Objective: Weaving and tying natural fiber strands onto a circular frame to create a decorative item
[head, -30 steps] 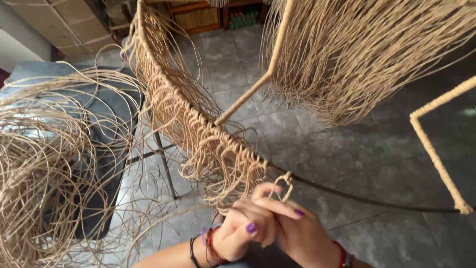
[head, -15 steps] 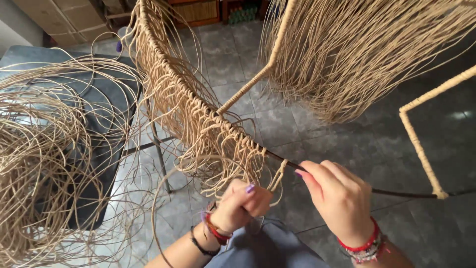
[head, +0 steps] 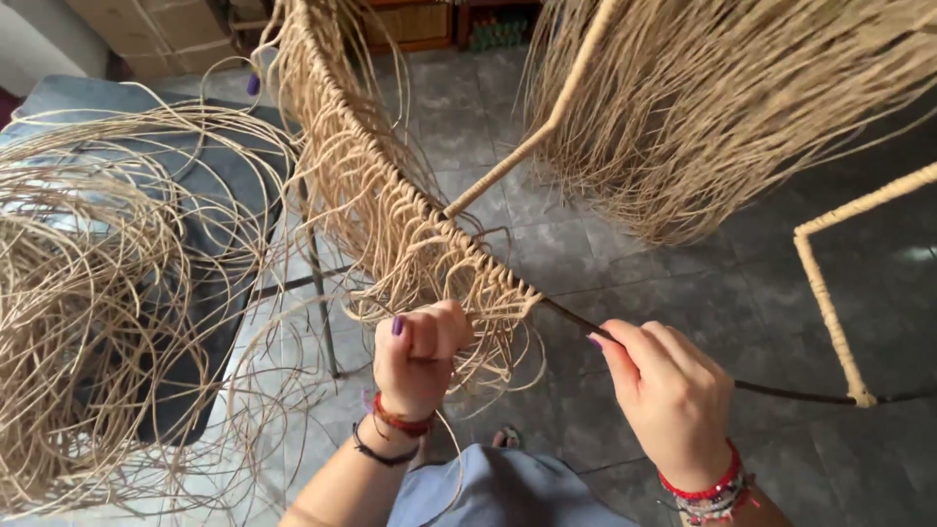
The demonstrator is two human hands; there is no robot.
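Clenched in a fist at lower centre, your left hand (head: 422,353) grips tan cane strands (head: 467,322) hanging off the woven edge. Your right hand (head: 667,390), lower right, pinches the bare dark frame rod (head: 781,390) just beside them. Loose cane coils (head: 88,322) fill the left.

Both hands have purple-painted nails. The left hand (head: 420,356) wears red and black wrist cords. The right hand (head: 669,390) wears red bands, perhaps beaded.

Two hands (head: 420,351), one metal frame (head: 781,392)
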